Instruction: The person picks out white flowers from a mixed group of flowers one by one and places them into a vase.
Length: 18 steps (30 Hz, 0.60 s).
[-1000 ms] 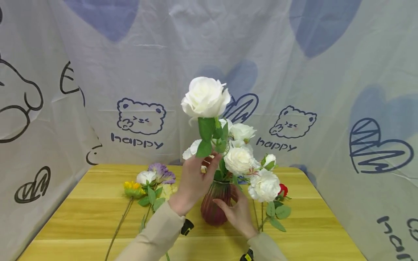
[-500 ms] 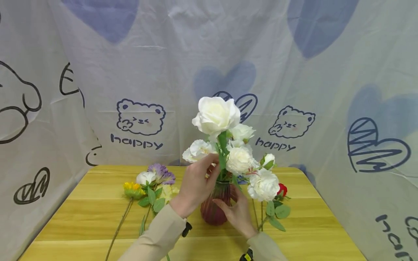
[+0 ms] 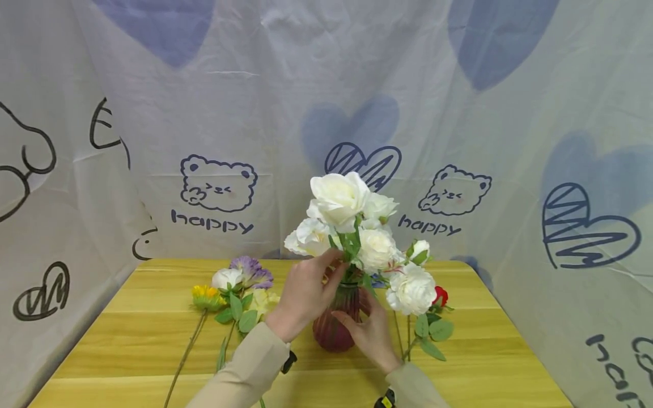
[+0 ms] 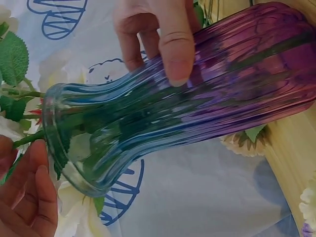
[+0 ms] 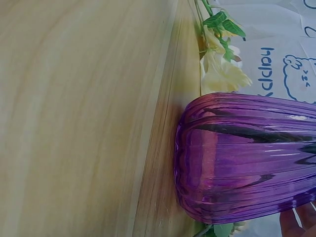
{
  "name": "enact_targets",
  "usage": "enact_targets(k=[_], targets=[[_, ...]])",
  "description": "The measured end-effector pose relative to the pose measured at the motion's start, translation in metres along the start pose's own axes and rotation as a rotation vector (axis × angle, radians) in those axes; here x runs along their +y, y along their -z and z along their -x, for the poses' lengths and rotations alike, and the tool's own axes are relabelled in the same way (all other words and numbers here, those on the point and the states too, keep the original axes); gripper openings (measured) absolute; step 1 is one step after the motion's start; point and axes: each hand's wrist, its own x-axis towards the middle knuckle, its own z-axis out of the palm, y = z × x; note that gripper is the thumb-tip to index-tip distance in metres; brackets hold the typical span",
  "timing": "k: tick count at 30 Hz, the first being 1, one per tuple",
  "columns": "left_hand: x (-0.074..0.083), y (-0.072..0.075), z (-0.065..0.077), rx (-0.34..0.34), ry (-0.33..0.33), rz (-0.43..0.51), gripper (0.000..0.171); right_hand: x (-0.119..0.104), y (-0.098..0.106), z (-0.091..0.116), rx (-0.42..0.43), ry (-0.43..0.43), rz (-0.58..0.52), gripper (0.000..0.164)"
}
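Observation:
A ribbed glass vase (image 3: 329,331), blue at the mouth and purple toward the base, stands upright on the table with several white flowers (image 3: 377,249) in it. My left hand (image 3: 303,292) pinches the green stem (image 4: 29,139) of a large white rose (image 3: 339,198) right at the vase's mouth. Inside the glass, stems and leaves show through the wall. My right hand (image 3: 374,331) holds the vase from the right, thumb in front and fingers curled behind it. In the right wrist view the vase base sits on the wood and only some fingertips (image 5: 291,224) show.
On the left of the wooden table (image 3: 127,340) lie a yellow flower (image 3: 206,297), a white one (image 3: 227,277), a purple one (image 3: 255,272) and a pale yellow one (image 3: 262,300). A red flower (image 3: 441,296) lies at right. A printed cloth (image 3: 285,85) hangs behind.
The white rose has come down and slightly right toward the vase, its stem sinking into the mouth. My left hand has lowered a little with it; the right hand stays on the vase.

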Motion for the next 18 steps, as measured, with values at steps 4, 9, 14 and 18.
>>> enact_targets(k=[4,9,14,18], targets=[[-0.003,-0.002,0.003,-0.029,0.008,0.003,0.006,-0.001,0.0,0.0,-0.001,0.001,0.012,0.056],[-0.003,-0.002,0.006,-0.051,0.015,-0.002,0.005,-0.001,0.0,0.001,-0.003,0.011,0.013,0.058],[-0.003,-0.003,0.008,-0.071,0.019,-0.03,0.005,-0.002,0.0,0.002,-0.003,0.012,0.005,0.056],[-0.004,-0.003,0.011,-0.056,0.017,-0.001,0.004,-0.001,0.0,0.001,0.002,0.035,0.007,0.049]])
